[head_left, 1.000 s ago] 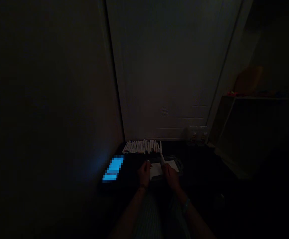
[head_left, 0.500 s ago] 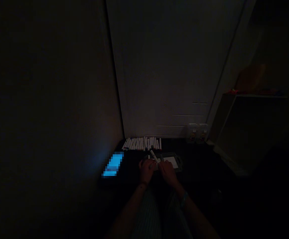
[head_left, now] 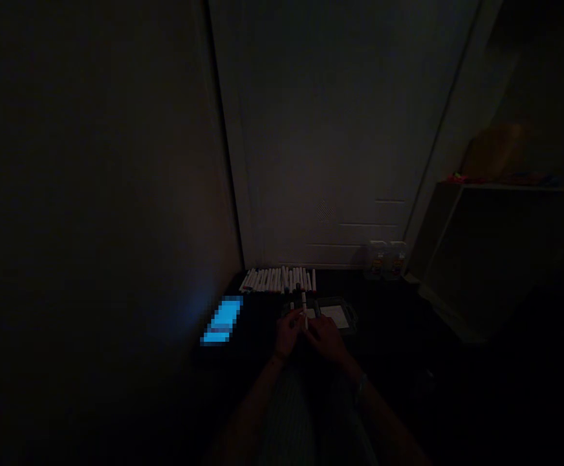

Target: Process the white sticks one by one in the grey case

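Observation:
Between my hands a white marker [head_left: 304, 301] stands nearly upright in the picture. The closed fingers of my left hand [head_left: 288, 333] meet it from the left. My right hand [head_left: 328, 339] is closed on its lower part from the right. Just beyond and beneath the hands lies an open clear plastic case [head_left: 354, 318] with a white sheet [head_left: 334, 316] in its right half. My hands cover its near left part. Farther back, several white markers [head_left: 275, 280] lie side by side in a row. Dim light hides the finger details.
A glowing blue, pixelated screen [head_left: 222, 321] lies on the dark table [head_left: 383, 323] at the left. Two clear packages [head_left: 387, 261] stand at the back right, against a pale panel [head_left: 340, 142]. A cabinet [head_left: 500, 246] stands on the right, a wall [head_left: 141, 194] on the left.
The marker in my hands has turned from leaning left to nearly upright, its top moving right. My left hand has shifted slightly right.

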The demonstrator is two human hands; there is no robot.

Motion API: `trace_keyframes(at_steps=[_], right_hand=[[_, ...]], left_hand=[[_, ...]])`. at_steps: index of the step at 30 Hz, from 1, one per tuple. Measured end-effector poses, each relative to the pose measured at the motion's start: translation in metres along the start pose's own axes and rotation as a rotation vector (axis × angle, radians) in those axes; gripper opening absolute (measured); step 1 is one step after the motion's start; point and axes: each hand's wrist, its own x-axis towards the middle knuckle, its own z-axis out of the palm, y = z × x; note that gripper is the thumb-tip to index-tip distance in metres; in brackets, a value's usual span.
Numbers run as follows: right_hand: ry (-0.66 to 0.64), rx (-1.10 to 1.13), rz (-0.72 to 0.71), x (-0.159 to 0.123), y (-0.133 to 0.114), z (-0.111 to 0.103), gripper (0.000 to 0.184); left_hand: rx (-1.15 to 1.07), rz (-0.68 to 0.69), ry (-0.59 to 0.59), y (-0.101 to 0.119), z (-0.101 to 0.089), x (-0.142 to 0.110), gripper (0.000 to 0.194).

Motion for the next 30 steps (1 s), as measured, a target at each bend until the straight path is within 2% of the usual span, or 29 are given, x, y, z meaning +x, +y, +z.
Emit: trace_keyframes(at_steps=[6, 14, 22, 30], right_hand=[[-0.010, 0.033, 0.010, 0.001, 0.000, -0.002, 0.028], [-0.018, 0.032, 0.031, 0.002, -0.004, -0.006, 0.031], [-0.033, 0.027, 0.009, 0.002, 0.000, -0.004, 0.033], [-0.034, 0.053, 0.027, 0.002, 0.003, -0.003, 0.033]], left_hand=[[-0.012, 0.010, -0.075, 0.000, -0.003, 0.000, 0.043], [0.223, 0.028, -0.021, 0.007, -0.006, -0.002, 0.040], [-0.020, -0.017, -0.087, -0.001, -0.004, 0.002, 0.047], [0.024, -0.016, -0.066, -0.006, -0.003, 0.004, 0.042]])
